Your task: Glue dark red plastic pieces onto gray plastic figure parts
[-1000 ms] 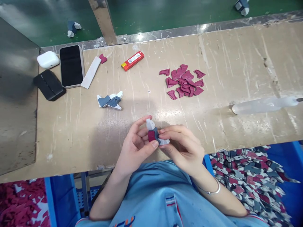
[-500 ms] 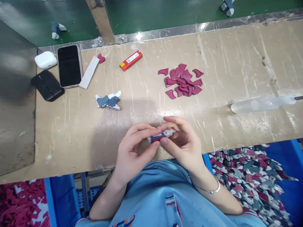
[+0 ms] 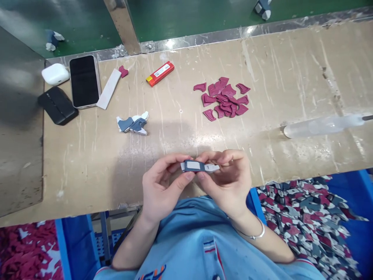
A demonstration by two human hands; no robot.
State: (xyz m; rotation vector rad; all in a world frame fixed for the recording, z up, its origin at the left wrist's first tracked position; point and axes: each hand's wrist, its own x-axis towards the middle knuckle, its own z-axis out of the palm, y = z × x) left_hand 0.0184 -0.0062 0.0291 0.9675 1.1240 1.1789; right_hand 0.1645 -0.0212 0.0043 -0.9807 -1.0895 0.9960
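Observation:
Between my two hands, close to the table's front edge, is a small grey-and-white plastic part (image 3: 194,166) with a pale rectangular face turned up. My left hand (image 3: 164,182) pinches its left end between thumb and fingers. On the other end, my right hand (image 3: 229,181) grips it with the thumb below and fingers above; a white tip sticks out towards that palm. Beyond my hands lies a loose pile of maroon plastic pieces (image 3: 224,99). Farther left rests a similar grey-and-white part (image 3: 133,123).
A red lighter (image 3: 160,74), phone (image 3: 84,81), white strip (image 3: 109,88), white case (image 3: 55,74) and black box (image 3: 58,105) lie at the back left. A translucent bottle (image 3: 323,126) lies right. Blue bins (image 3: 361,210) of parts stand below; a green belt (image 3: 186,19) runs behind.
The held part has been turned over: its maroon side was showing, and now the pale rectangular face is up. My right fingers have curled in. Parts on the green belt have shifted left.

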